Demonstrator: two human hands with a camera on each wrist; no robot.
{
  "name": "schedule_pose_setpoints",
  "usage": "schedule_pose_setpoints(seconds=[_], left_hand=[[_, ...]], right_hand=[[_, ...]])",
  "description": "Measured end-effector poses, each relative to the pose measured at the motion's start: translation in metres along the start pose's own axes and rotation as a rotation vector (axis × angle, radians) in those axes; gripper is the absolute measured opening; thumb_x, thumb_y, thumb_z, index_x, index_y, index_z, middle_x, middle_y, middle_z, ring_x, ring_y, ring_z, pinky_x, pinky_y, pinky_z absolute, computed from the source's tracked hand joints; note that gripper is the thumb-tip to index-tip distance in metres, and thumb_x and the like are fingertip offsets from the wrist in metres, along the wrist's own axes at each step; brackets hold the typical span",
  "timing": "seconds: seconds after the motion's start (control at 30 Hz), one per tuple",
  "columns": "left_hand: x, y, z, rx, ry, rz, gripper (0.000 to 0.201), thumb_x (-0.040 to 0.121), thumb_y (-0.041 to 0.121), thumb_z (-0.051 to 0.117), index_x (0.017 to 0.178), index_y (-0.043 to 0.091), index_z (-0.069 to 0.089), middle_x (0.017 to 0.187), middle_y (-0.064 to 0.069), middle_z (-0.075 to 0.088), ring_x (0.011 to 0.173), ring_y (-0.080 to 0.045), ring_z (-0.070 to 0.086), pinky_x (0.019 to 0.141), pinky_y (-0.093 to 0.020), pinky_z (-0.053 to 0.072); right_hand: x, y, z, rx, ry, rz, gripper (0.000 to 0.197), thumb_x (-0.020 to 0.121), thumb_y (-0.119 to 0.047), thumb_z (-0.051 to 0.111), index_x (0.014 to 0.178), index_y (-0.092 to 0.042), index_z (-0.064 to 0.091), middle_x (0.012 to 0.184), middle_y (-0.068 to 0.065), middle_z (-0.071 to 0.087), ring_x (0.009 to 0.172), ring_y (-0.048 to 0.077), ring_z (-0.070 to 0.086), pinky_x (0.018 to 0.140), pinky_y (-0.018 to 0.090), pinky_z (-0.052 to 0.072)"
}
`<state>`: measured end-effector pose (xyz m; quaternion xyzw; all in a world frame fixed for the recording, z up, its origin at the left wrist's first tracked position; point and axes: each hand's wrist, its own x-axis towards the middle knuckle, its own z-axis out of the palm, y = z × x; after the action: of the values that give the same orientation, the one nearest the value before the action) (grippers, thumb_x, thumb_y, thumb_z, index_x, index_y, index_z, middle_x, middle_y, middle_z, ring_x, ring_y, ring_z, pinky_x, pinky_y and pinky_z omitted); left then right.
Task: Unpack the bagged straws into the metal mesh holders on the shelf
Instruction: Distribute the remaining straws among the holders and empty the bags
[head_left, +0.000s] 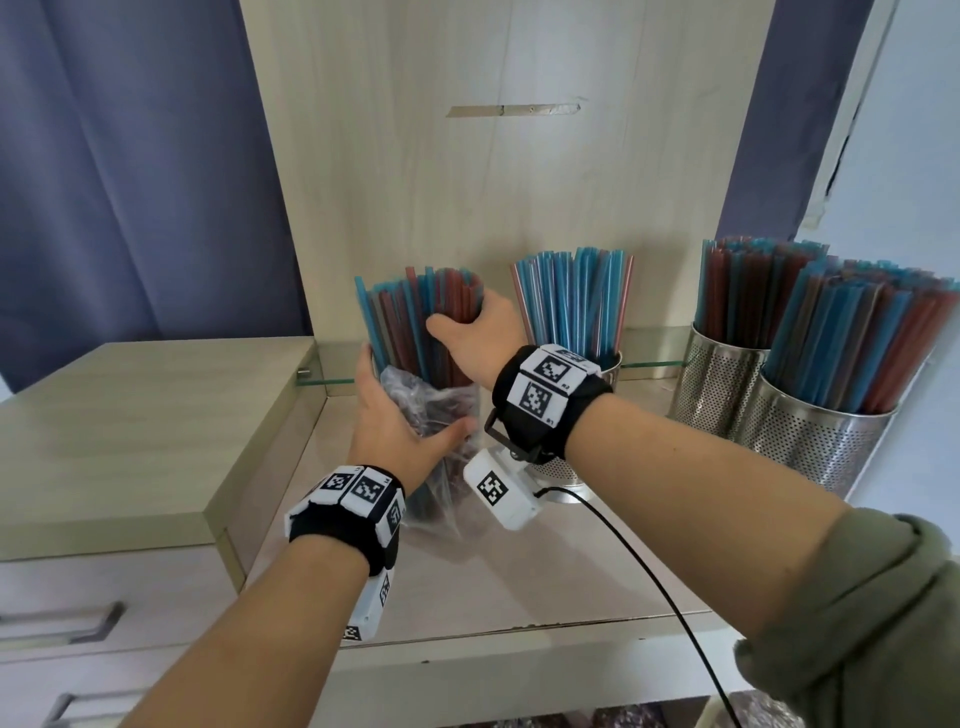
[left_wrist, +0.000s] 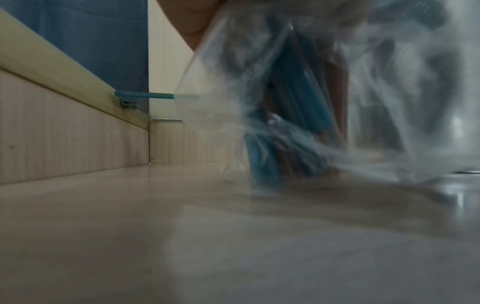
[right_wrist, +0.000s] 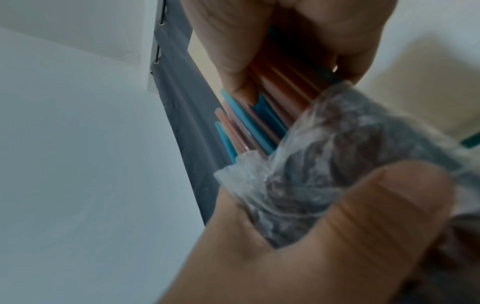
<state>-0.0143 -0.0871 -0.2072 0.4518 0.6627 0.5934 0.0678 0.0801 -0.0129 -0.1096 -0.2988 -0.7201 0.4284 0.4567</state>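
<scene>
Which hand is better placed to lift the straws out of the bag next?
Probably the right hand: it already grips the straw bundle above the bag, while the left hand holds the bag down on the shelf.

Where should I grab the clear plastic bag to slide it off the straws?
Grip the plastic bag at its bunched top edge, from the left, where the left hand already wraps it. The straws stand upright and the right hand holds them above.

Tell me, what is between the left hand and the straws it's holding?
The crumpled clear bag: the left hand grips the straws through the plastic. The head view shows it.
</scene>
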Motion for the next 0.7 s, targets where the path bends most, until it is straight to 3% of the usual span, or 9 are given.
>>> schedule_pose_setpoints(seconds=[0.1,0.17,0.3,0.43,0.53,0.7], left_hand=[[0.001,0.001,0.001,0.026,0.01,-0.004,0.141,0.055,0.043,0.09,0.154,0.024,-0.008,0.157,-0.008,0.028,0.142,-0.016,0.031,0.111,-0.024,0.026],[0.001,0.0,0.001,0.036,0.023,0.0,0.136,0.059,0.035,0.091,0.154,0.02,-0.006,0.156,-0.009,0.029,0.141,-0.016,0.032,0.107,-0.02,0.023],[0.002,-0.001,0.0,0.037,0.011,-0.014,0.14,0.052,0.052,0.085,0.153,0.027,-0.008,0.156,-0.012,0.031,0.14,-0.022,0.037,0.109,-0.028,0.03],[0.002,0.0,0.001,0.069,0.01,-0.026,0.131,0.065,0.036,0.088,0.154,0.023,-0.008,0.159,-0.01,0.025,0.142,-0.021,0.033,0.106,-0.025,0.027],[0.002,-0.001,0.002,0.091,0.027,-0.011,0.122,0.073,0.033,0.084,0.154,0.019,-0.006,0.159,-0.011,0.023,0.142,-0.022,0.033,0.107,-0.026,0.027],[0.002,-0.001,0.003,0.096,0.038,-0.003,0.112,0.079,0.029,0.078,0.155,0.017,-0.004,0.159,-0.01,0.025,0.14,-0.022,0.035,0.102,-0.022,0.027]], right_hand=[[0.004,-0.006,-0.001,0.043,0.032,0.019,0.006,0.087,-0.014,0.067,0.083,-0.01,0.064,0.077,0.009,0.065,0.07,0.019,0.061,0.064,0.031,0.052],[0.01,-0.011,-0.003,0.042,0.059,0.0,0.015,0.088,-0.015,0.065,0.074,-0.014,0.058,0.069,0.003,0.06,0.061,0.015,0.057,0.057,0.026,0.049],[0.022,-0.026,-0.009,0.019,0.1,-0.032,0.028,0.09,-0.017,0.061,0.063,-0.017,0.05,0.056,-0.003,0.05,0.048,0.011,0.049,0.041,0.016,0.038],[0.031,-0.035,-0.014,0.003,0.042,-0.028,0.029,0.091,-0.014,0.057,0.064,-0.017,0.047,0.058,-0.002,0.047,0.05,0.012,0.047,0.042,0.015,0.039],[0.035,-0.037,-0.016,-0.015,0.041,-0.008,0.029,0.09,-0.014,0.057,0.063,-0.017,0.046,0.059,-0.002,0.047,0.05,0.011,0.046,0.043,0.016,0.039],[0.042,-0.046,-0.022,-0.009,0.045,-0.003,0.01,0.086,-0.013,0.056,0.078,-0.007,0.06,0.071,0.008,0.057,0.058,0.016,0.052,0.053,0.021,0.045]])
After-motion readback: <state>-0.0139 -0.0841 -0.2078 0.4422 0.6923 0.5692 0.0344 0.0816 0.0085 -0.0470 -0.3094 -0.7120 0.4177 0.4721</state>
